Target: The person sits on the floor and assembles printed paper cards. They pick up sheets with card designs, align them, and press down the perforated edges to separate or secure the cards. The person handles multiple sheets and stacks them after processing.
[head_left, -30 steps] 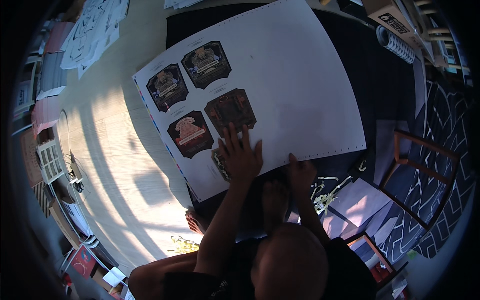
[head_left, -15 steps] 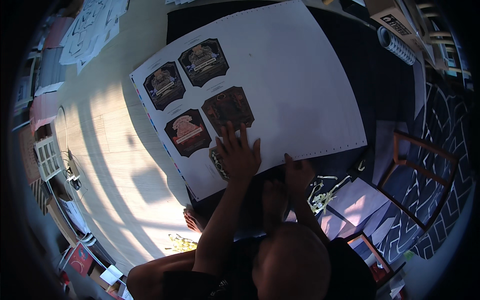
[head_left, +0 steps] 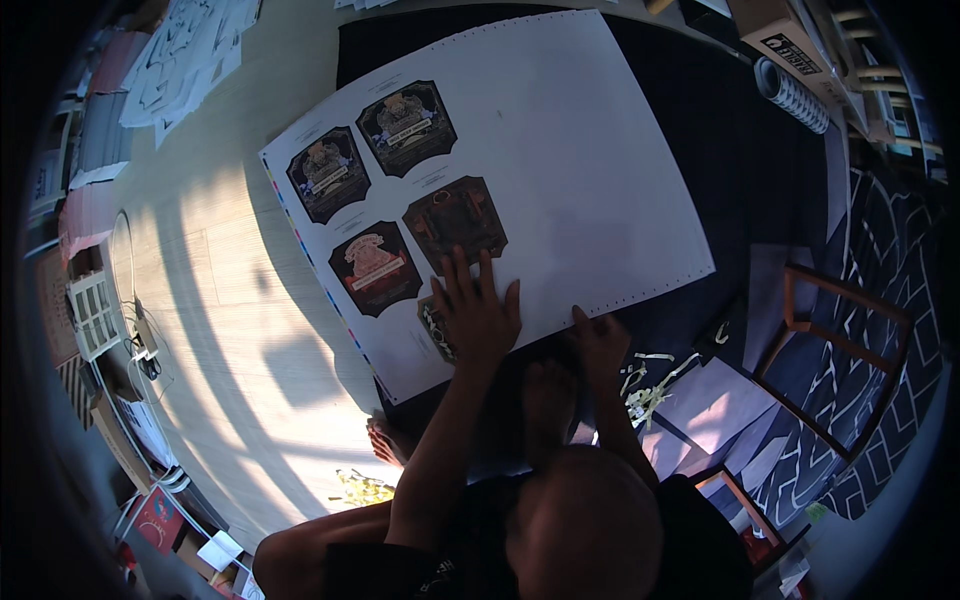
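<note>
A large white printed sheet [head_left: 590, 180] lies over a dark cloth on the floor. Several dark, badge-shaped labels [head_left: 377, 265] are printed on its left half, with a strip of colour marks along the left edge. My left hand [head_left: 478, 310] rests flat near the sheet's front edge, fingers spread, touching one brown label [head_left: 455, 222] and partly covering a smaller print below. At the front edge, right of it, my right hand [head_left: 600, 340] has its thumb on the sheet's margin and its fingers apart from it, slightly bent. Whether those fingers touch the edge is unclear.
Thin paper offcuts [head_left: 650, 390] lie right of my right hand, more [head_left: 362, 488] by my left foot. Wooden frames [head_left: 850, 360] stand on the right near a patterned cloth. A cardboard box [head_left: 790, 50] and a white roll [head_left: 792, 95] are at the far right. Paper stacks [head_left: 190, 60] sit far left.
The sheet's right side has dropped flatter, its near right corner shifting left and away from me. My right hand's fingers look more spread. My left hand has stayed in place.
</note>
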{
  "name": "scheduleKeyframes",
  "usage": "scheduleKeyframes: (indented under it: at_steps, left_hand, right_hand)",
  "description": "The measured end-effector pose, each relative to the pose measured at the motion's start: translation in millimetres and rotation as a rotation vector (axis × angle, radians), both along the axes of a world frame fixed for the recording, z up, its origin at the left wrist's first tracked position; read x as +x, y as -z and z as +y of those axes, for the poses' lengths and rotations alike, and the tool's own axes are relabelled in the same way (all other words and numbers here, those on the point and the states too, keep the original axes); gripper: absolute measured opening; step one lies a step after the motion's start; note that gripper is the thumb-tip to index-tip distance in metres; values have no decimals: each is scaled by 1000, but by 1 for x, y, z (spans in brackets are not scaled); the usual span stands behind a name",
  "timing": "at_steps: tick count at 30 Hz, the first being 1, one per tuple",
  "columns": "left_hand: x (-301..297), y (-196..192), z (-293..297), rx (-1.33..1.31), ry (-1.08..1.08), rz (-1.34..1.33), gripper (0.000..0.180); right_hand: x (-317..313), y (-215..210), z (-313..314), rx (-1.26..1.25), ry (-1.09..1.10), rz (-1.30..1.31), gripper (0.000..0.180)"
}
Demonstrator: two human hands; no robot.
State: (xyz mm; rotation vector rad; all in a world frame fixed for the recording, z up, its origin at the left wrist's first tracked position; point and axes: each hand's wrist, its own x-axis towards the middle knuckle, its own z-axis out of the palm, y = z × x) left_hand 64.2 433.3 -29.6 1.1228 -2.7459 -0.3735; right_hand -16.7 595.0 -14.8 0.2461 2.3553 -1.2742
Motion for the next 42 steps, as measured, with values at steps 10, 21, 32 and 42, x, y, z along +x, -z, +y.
scheduleKeyframes:
  at_steps: [10, 21, 32, 42]
  left_hand:
    - [-5, 1, 4, -27, 11, -29, 65]
    - [-7, 1, 6, -72, 24, -61, 63]
    - [-6, 6, 7, -84, 35, -40, 63]
    - [-5, 10, 6, -98, 41, -41, 63]
  right_hand:
    - [5, -8, -1, 234, -105, 227, 26]
    - [-17, -1, 18, -275, 103, -295, 26]
    - [-41, 0, 50, -337, 259, -268, 37]
    - [-57, -5, 34, -618, 711, -502, 30]
